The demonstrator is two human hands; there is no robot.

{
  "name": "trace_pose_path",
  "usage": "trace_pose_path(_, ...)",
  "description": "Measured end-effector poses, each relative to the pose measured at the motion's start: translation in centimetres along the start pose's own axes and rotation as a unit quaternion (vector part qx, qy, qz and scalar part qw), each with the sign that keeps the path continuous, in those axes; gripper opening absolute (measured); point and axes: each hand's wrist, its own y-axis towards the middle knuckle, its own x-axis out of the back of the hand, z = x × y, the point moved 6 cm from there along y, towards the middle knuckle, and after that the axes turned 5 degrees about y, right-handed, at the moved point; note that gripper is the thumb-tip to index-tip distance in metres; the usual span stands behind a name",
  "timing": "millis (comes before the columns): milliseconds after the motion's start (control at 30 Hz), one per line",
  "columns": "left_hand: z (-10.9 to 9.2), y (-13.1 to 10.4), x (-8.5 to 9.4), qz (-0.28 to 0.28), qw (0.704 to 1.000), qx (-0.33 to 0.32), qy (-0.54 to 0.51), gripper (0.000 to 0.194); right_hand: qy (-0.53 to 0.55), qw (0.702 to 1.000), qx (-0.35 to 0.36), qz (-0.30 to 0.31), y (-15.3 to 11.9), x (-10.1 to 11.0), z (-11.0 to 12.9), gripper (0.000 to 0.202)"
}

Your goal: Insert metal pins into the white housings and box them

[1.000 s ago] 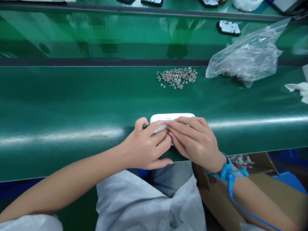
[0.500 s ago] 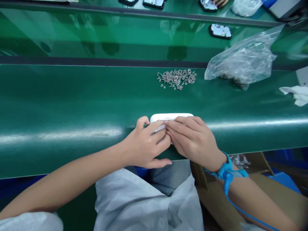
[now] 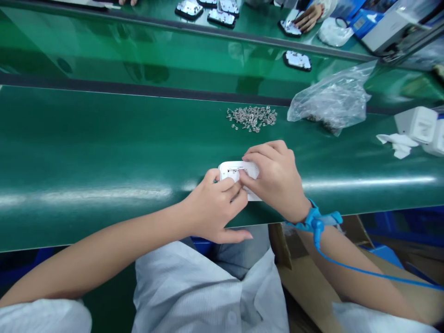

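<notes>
A small white plastic casing [image 3: 237, 167] with rounded corners lies at the front part of the green bench, partly covered by my hands. My left hand [image 3: 217, 206] grips its left side, fingers bent over the near face and thumb sticking out toward me. My right hand [image 3: 275, 178] wraps the right side, fingertips at the far edge and thumb pressing on the face near small metal parts. Beyond the casing, a loose pile of small metal clips [image 3: 252, 118] is spread on the bench. A blue strap [image 3: 314, 221] circles my right wrist.
A clear plastic bag [image 3: 335, 99] with small dark parts inside lies at the back right. White boxy units [image 3: 418, 124] and crumpled tissue [image 3: 398, 144] are farther right. Past the bench's dark ledge sit several black-and-white housings [image 3: 222, 18]; a co-worker's hand [image 3: 310, 17] touches one.
My right hand has gone from fingertips bunched beside my left fingers to a spread hold, fingers at the casing's far edge and thumb on its face. The view has shifted slightly right.
</notes>
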Motion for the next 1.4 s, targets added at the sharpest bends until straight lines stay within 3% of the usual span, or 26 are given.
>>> trace_pose_path(167, 0.1, -0.2, -0.1, 0.006, 1.000, 0.008, -0.011, 0.057, 0.028, 0.998, 0.018, 0.054, 0.4, -0.3, 0.4, 0.011)
trace_pose_path(267, -0.1, -0.3, -0.2, 0.014, 1.000, -0.001, -0.019, 0.062, 0.019, 0.997, 0.024, 0.074, 0.6, -0.5, 0.7, 0.008)
trace_pose_path(433, 0.0, -0.1, -0.5, 0.024, 0.999, -0.006, -0.034, 0.075, -0.018, 0.998, 0.027, 0.046, 1.0, -0.2, 0.9, 0.012)
trace_pose_path(567, 0.0, 0.1, -0.6, 0.049, 0.999, -0.013, -0.009, 0.064, 0.008, 0.999, 0.034, 0.010, 0.8, 0.7, 0.3, 0.021)
trace_pose_path(667, -1.3, -1.2, 0.1, 0.064, 0.997, -0.006, 0.040, 0.064, 0.092, 0.990, -0.035, -0.103, -0.7, 2.2, -2.9, 0.022)
trace_pose_path(767, -2.9, -4.6, 1.8, 0.059, 0.992, 0.032, 0.106, 0.064, 0.139, 0.949, -0.183, -0.216, -4.2, 2.1, -8.2, 0.023)
trace_pose_path(867, -2.6, -9.4, 4.5, 0.049, 0.979, 0.123, 0.155, 0.062, 0.157, 0.922, -0.287, -0.209, -7.7, 0.0, -12.1, 0.031)
trace_pose_path(933, -0.8, -12.8, 6.6, 0.062, 0.961, 0.202, 0.178, 0.063, 0.174, 0.907, -0.332, -0.194, -9.1, -1.4, -13.5, 0.035)
trace_pose_path(1033, 3.8, -18.1, 9.9, 0.109, 0.912, 0.334, 0.213, 0.062, 0.172, 0.905, -0.357, -0.156, -9.4, -2.6, -14.1, 0.040)
trace_pose_path(1133, 9.2, -23.6, 13.0, 0.151, 0.839, 0.469, 0.231, 0.062, 0.145, 0.930, -0.328, -0.078, -8.4, -3.3, -13.8, 0.040)
trace_pose_path(1200, 12.4, -26.9, 14.9, 0.173, 0.784, 0.546, 0.241, 0.062, 0.147, 0.929, -0.336, -0.055, -8.3, -3.5, -13.9, 0.038)
trace_pose_path(1300, 15.8, -30.5, 17.6, 0.183, 0.723, 0.613, 0.260, 0.067, 0.154, 0.916, -0.369, -0.031, -8.6, -3.8, -14.7, 0.035)
trace_pose_path(1400, 17.5, -32.1, 20.5, 0.195, 0.674, 0.658, 0.272, 0.070, 0.162, 0.912, -0.374, -0.033, -8.3, -4.1, -15.1, 0.034)
